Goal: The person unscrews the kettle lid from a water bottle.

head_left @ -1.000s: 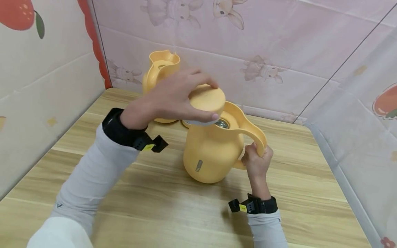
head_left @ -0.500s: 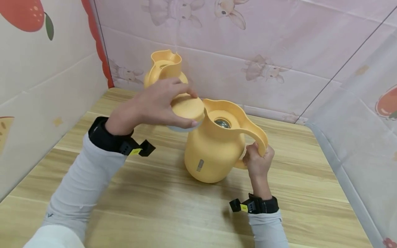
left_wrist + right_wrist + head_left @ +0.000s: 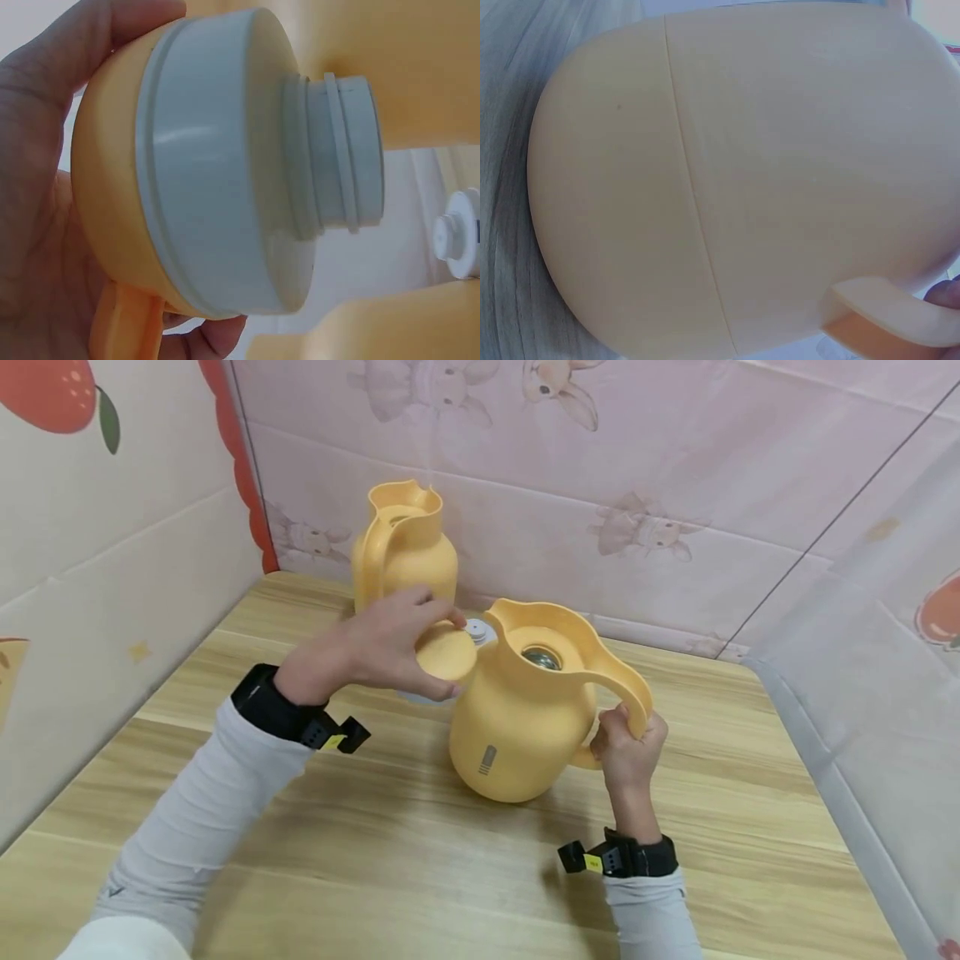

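A yellow thermos jug stands on the wooden table, its round mouth uncovered. My right hand grips the jug's handle, fingers curled round it. In the right wrist view the jug's body fills most of the picture. Left of the jug, my left hand holds a jug lid by its yellow rounded cap. The left wrist view shows the lid's white collar and its threaded plug, pointing away from the palm.
A second yellow jug stands behind my left hand, near the back wall. A small white stopper-like part shows between the two jugs, partly hidden. Printed cloth walls border the table at the back and sides.
My left hand has carried the lid from over the jug's mouth leftward and down beside the jug, uncovering the mouth and the white part behind. The right hand keeps its grip.
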The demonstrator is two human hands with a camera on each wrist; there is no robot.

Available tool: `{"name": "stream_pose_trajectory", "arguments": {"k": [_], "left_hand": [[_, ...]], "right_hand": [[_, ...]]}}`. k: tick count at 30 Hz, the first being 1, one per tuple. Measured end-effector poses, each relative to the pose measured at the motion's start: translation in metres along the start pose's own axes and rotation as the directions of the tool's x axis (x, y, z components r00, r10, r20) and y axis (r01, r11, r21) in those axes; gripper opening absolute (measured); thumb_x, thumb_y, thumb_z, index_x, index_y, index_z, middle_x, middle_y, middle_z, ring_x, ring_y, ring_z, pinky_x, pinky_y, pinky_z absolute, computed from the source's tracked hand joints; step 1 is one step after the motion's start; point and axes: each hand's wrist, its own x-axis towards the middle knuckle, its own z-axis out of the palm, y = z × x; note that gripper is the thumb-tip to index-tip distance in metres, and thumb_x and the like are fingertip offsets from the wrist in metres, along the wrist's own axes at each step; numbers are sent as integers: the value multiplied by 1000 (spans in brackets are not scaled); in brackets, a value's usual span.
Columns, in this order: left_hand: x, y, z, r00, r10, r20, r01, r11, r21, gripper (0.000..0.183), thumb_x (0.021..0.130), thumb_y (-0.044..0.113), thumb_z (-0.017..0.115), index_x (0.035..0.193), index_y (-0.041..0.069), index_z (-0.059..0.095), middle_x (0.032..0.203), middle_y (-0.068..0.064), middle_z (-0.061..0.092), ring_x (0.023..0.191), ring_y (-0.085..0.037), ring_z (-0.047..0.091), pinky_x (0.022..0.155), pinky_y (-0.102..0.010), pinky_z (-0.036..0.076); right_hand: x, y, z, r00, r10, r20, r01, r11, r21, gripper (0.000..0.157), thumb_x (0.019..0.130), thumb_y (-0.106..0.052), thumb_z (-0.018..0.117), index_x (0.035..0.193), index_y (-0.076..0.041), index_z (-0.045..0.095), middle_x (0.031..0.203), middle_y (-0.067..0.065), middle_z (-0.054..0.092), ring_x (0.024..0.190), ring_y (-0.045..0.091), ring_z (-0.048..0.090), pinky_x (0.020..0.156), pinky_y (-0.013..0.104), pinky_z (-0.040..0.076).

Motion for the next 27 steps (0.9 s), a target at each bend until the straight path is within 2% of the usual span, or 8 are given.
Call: {"name": "stream_pose_trajectory", "arguments": {"k": [9, 16, 21, 27], "left_hand": [[-7, -10, 9, 998, -35, 47, 34, 999, 12, 70, 57, 50, 74, 115, 14, 56, 94, -9, 42, 79, -21, 41, 64, -35, 40], [-10, -15, 15, 993, -75, 93, 75, 997, 8, 67, 54, 47, 76, 109, 15, 56, 92, -10, 37, 82, -23, 39, 68, -37, 41], [-11, -18, 16, 981, -122, 152, 119, 993, 26, 67, 53, 48, 77, 108, 17, 53, 95, -8, 45, 83, -24, 43, 68, -37, 43], [-13, -23, 18, 973, -120, 196, 118, 993, 23, 66, 54, 47, 77, 103, 14, 47, 93, -6, 49, 80, -22, 46, 66, -36, 44]], "right_hand": [[1, -1, 1, 1000, -13, -4, 13, 1000, 28, 34, 71, 14, 39, 44, -4, 29, 33, -5, 34, 24, 14, 29, 26, 17, 26], [0, 0, 0, 1000, -18, -1, 18, 999, 29, 34, 71, 14, 40, 44, -4, 29, 33, -5, 34, 24, 14, 30, 26, 17, 27], [0, 0, 0, 1000, -16, 2, 16, 999, 36, 35, 72, 15, 39, 45, -5, 29, 34, -6, 36, 25, 13, 30, 26, 16, 27], [0, 1, 0, 1000, -13, -7, 13, 999, 35, 35, 73, 17, 38, 46, -5, 30, 34, -6, 36, 25, 13, 31, 26, 15, 27]]}}
